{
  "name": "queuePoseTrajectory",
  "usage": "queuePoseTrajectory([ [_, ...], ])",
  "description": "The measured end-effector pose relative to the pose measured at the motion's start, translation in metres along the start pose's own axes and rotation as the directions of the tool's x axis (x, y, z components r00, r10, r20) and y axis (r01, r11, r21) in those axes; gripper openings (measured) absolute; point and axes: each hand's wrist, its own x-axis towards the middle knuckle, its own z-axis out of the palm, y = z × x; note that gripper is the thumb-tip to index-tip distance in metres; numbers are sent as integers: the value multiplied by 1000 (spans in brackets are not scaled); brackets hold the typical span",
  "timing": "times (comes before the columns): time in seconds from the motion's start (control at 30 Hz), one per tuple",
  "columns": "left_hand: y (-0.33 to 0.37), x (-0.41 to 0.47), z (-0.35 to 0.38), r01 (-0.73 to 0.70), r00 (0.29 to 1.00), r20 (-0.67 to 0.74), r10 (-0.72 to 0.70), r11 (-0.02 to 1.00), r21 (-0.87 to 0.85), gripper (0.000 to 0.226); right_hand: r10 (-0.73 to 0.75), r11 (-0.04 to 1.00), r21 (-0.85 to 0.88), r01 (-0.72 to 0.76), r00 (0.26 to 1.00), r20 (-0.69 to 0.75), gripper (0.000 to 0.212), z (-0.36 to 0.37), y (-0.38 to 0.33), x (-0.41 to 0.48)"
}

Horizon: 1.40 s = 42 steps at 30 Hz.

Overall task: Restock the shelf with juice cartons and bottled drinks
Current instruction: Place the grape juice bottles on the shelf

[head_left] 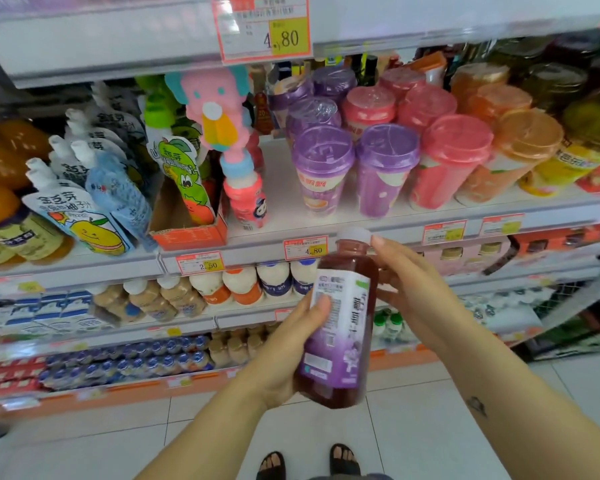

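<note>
Left hand (291,348) grips the lower body of the juice bottle (340,327), fingers curled round it and thumb pressed on the label by the barcode. Right hand (409,282) meets the bottle's upper side; one digit stands straight up beside the white cap (354,234), the other fingertips are hidden behind the bottle, so its grip cannot be told. The bottle is clear plastic with dark purple liquid. It is held in the air, slightly tilted, in front of the shelf edge (378,233) and not on any shelf. Its label is white over purple, with Chinese print too blurred to read.

Price tag (305,249) just behind the bottle reads "4.80". Another tag (201,264) to the left reads "2.50". A large tag (264,29) up top also reads "4.80".

On the shelf above the bottle stand tapered cups with film-wrapped purple lids (323,164), pink lids (454,143) and orange lids (527,136). Left of these are a small pink bottle with an elephant-shaped topper (219,109), an orange cardboard tray (191,233) and soft spouted pouches (84,220) with cartoon fruit. On the shelf below are rounded milky bottles (239,282) and blue-white cartons (42,313). The floor (430,427) is glossy white tile, with sandalled feet (305,462) at the bottom.
</note>
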Motion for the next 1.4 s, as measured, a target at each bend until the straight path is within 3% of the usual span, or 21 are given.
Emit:
queuePoseTrajectory([
  [0.1, 7, -2, -5, 133, 991, 24, -131, 967, -218, 43, 3, 998, 64, -4, 1000, 20, 21, -9, -6, 4],
  [0.3, 4, -2, -5, 294, 955, 147, -256, 868, -400, 74, -26, 996, 89, 24, 999, 24, 20, -7, -7, 9],
  [0.4, 5, -3, 0, 305, 949, 213, -232, 846, -438, 63, -13, 997, 72, 13, 1000, -2, 16, -5, -5, 11],
  [0.53, 10, 1, 3, 238, 970, 159, -185, 859, -454, 54, 0, 1000, 18, 1, 998, -67, 12, -3, -7, 12],
  [0.7, 21, 0, 5, 91, 995, -31, -98, 982, -163, 46, -32, 993, -115, 25, 998, -59, 21, -1, -13, 2],
  [0.77, 25, 0, 7, -43, 995, -91, 45, 999, 26, 43, 9, 991, -131, -7, 1000, 19, 30, 6, -14, -7],
  [0.83, 28, -2, 11, -148, 983, -83, 166, 971, 187, 55, 72, 994, -90, -61, 990, 121, 31, 18, -14, -15],
  [0.97, 37, -12, 12, -178, 980, -47, 192, 962, 208, 34, 111, 993, 13, -116, 976, 190, 43, 32, -8, -20],
  [1.17, 48, -28, 8, -219, 969, -50, 244, 932, 289, 32, 238, 933, 234, -274, 956, 168, 54, 26, -4, -14],
  [1.4, 44, -31, 2, -241, 956, -58, 288, 882, 404, 49, 454, 764, 449, -464, 880, 137, 31, 25, -3, -19],
])
